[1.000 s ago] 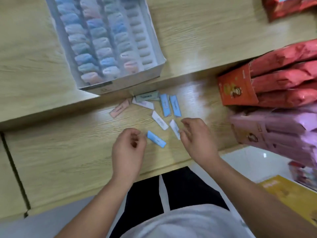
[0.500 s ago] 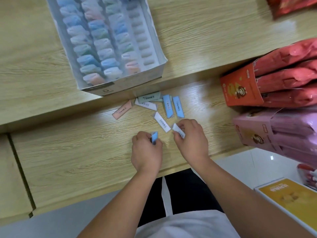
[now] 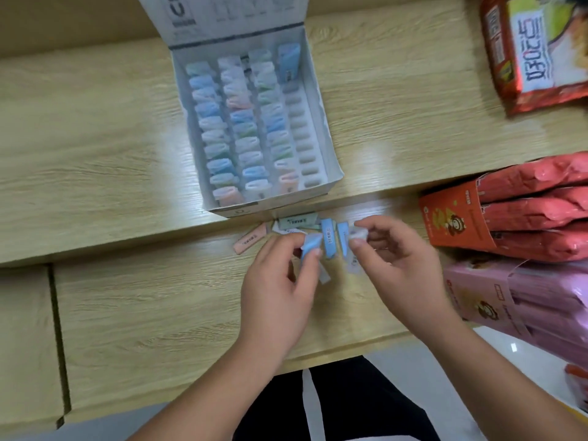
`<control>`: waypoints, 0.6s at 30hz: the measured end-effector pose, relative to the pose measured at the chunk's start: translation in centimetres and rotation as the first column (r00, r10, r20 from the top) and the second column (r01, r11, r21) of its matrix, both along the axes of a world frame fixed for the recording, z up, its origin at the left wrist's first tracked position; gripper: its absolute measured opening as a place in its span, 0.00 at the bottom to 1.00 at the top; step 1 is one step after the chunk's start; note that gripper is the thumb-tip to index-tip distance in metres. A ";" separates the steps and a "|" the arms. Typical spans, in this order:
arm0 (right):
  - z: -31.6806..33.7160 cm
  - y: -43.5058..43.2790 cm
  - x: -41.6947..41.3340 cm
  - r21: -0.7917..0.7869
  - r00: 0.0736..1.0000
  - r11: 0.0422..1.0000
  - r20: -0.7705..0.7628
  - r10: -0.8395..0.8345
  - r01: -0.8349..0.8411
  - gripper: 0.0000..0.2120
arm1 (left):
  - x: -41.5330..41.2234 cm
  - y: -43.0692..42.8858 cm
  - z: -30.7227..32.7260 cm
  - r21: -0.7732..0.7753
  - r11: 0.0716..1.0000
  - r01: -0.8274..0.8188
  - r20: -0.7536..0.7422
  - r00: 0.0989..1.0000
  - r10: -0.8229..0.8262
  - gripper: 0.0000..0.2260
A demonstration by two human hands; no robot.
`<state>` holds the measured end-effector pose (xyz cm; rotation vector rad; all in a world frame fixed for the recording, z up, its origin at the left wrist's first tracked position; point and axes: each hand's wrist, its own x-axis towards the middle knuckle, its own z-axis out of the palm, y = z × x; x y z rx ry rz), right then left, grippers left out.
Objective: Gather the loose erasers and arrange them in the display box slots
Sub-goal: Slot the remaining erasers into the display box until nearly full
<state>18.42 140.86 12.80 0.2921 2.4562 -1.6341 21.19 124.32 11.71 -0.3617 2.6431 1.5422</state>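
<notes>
Both are now raised off the surface [image 3: 143,313]: left hand [image 3: 276,294] fingers [image 3: 284,245] pinch a blue eraser [image 3: 309,246], right hand [image 3: 404,265] fingers pinch a white eraser [image 3: 359,234]

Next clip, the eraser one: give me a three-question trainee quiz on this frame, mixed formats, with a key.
1. True or false: the left hand is empty.
2. Which column of the display box has the most empty slots? A leftmost, B second from left, C rightmost.
3. Fill in: the right hand pinches a ___ eraser.

Key:
1. False. It pinches a blue eraser.
2. C.
3. White. It pinches the white eraser.
</notes>
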 end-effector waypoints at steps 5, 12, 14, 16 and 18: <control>6.5 -1.2 -4.6 -0.091 0.967 0.996 -0.253 -0.027 0.004 0.11 | -2.6 -1.2 5.7 0.152 0.985 -0.086 -0.226 0.967 0.119 0.05; 9.6 -3.9 -13.0 -0.117 0.892 0.991 -0.453 0.010 -0.070 0.13 | -9.4 -4.3 9.4 0.196 0.968 -0.157 -0.391 0.893 0.223 0.03; 9.1 -4.6 -14.8 -0.050 0.890 0.993 -0.450 0.074 -0.108 0.12 | -10.9 -4.7 9.6 0.171 0.974 -0.150 -0.390 0.897 0.207 0.04; 8.2 -5.2 -16.1 0.020 0.887 0.991 -0.445 0.126 -0.131 0.13 | -12.0 -5.1 9.5 0.154 0.976 -0.155 -0.382 0.902 0.203 0.04; 7.0 -5.5 -17.0 0.079 0.876 0.985 -0.451 0.174 -0.155 0.12 | -12.5 -5.3 9.1 0.158 0.973 -0.167 -0.365 0.906 0.215 0.05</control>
